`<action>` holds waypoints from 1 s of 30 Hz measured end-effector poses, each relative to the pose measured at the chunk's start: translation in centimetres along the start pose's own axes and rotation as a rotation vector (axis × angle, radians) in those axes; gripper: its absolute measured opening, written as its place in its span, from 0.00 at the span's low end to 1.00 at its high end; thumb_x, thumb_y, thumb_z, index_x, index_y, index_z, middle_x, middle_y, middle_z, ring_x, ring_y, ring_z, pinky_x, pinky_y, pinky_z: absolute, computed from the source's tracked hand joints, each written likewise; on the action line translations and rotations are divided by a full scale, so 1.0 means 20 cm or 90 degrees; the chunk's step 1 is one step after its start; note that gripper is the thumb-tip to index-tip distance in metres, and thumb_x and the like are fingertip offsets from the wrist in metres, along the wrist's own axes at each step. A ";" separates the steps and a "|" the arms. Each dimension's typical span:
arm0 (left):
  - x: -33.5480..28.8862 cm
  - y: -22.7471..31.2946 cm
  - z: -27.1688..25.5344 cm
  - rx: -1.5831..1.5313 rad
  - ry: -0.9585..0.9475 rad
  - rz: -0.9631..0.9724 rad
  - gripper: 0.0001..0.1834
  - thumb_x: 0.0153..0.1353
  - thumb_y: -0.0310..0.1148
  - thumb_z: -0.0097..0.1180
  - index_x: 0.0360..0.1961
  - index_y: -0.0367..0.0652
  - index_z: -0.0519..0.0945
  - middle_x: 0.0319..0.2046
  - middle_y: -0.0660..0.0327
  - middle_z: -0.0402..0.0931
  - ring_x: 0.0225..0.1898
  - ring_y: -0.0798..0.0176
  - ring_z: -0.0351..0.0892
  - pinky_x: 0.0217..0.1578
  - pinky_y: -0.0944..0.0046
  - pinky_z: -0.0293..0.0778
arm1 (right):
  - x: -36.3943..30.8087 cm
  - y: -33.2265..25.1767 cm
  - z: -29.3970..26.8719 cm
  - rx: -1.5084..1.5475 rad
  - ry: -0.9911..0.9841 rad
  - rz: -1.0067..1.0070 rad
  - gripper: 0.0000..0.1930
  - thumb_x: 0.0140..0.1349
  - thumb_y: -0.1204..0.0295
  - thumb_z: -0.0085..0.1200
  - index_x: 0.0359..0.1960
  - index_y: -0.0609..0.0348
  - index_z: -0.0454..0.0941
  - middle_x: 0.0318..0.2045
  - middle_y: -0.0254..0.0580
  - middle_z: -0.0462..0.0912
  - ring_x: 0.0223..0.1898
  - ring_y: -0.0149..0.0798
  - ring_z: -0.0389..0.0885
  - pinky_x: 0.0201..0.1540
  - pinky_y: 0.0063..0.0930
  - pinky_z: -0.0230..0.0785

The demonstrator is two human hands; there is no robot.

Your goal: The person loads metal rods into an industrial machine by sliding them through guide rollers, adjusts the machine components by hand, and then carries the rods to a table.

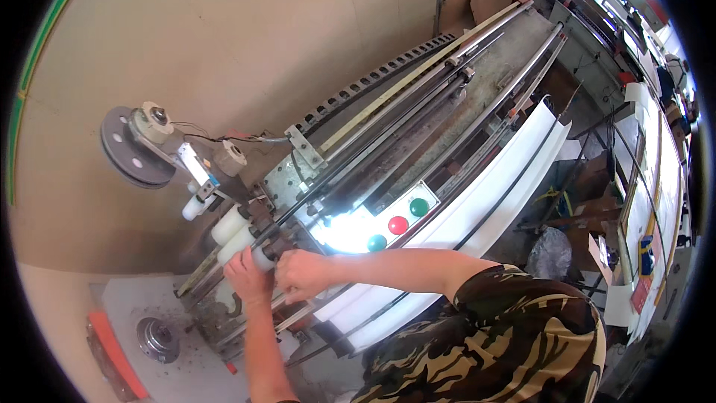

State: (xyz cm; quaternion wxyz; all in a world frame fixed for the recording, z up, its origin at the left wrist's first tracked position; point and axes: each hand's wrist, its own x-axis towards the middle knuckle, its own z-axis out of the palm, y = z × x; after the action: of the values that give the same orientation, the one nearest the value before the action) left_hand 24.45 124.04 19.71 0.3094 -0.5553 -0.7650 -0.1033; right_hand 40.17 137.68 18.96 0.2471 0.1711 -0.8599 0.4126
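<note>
My left hand point(248, 276) is wrapped round the end of a white cylindrical roller point(262, 258) on the near-left end of a long machine. Just to its right, my right hand point(301, 275) is closed beside the dark metal fitting point(281, 242) at the roller's end. Its fingers curl inward, and whatever they hold is hidden. Two more white rollers, an upper one point(230, 225) and a middle one point(236, 245), sit just beyond my left hand. A small panel with a red button point(398, 225) and green buttons point(419, 207) lies above my right forearm.
A grey pulley wheel point(134, 148) on a bracket stands at the left. Metal rails point(418, 97) and a black cable chain point(373, 75) run to the far right. White sheet material point(477, 213) lies along the near side. A round metal flange point(157, 339) is at lower left.
</note>
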 end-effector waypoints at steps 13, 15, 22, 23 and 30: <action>-0.01 -0.01 0.00 -0.078 -0.077 0.021 0.26 0.51 0.35 0.65 0.53 0.42 0.79 0.44 0.57 0.77 0.40 0.50 0.77 0.47 0.48 0.75 | 0.02 0.01 -0.04 -0.116 0.004 -0.051 0.13 0.56 0.65 0.65 0.19 0.51 0.74 0.21 0.34 0.72 0.26 0.40 0.72 0.35 0.36 0.69; 0.00 -0.06 0.02 -0.053 -0.046 0.042 0.28 0.48 0.38 0.66 0.52 0.42 0.79 0.45 0.59 0.77 0.41 0.53 0.77 0.49 0.48 0.74 | 0.08 -0.01 -0.03 -0.055 0.041 0.017 0.14 0.47 0.68 0.72 0.19 0.52 0.75 0.20 0.35 0.73 0.24 0.42 0.73 0.35 0.36 0.71; 0.12 -0.07 -0.10 -0.053 -0.037 0.004 0.22 0.53 0.33 0.61 0.51 0.42 0.79 0.41 0.59 0.75 0.43 0.55 0.76 0.47 0.49 0.75 | 0.15 -0.04 -0.09 -0.071 0.021 0.004 0.12 0.53 0.66 0.69 0.19 0.52 0.76 0.21 0.35 0.75 0.26 0.40 0.75 0.38 0.34 0.71; 0.12 -0.07 -0.10 -0.049 -0.037 0.007 0.21 0.53 0.31 0.61 0.51 0.42 0.79 0.42 0.59 0.75 0.43 0.54 0.76 0.47 0.49 0.75 | 0.15 -0.04 -0.08 -0.071 0.038 -0.002 0.13 0.51 0.67 0.70 0.19 0.53 0.76 0.20 0.35 0.75 0.25 0.41 0.75 0.38 0.35 0.72; 0.20 -0.02 -0.19 -0.021 -0.030 0.009 0.16 0.57 0.26 0.61 0.48 0.43 0.79 0.40 0.58 0.74 0.39 0.52 0.77 0.44 0.50 0.76 | 0.14 -0.09 -0.11 -0.078 0.032 -0.012 0.12 0.56 0.64 0.66 0.19 0.52 0.78 0.21 0.35 0.77 0.28 0.42 0.78 0.39 0.37 0.70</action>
State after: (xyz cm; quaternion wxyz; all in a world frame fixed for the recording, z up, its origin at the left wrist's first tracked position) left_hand 24.61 125.07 25.17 0.2825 -0.5681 -0.7664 -0.1008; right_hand 39.48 138.17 22.83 0.2826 0.1533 -0.8755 0.3608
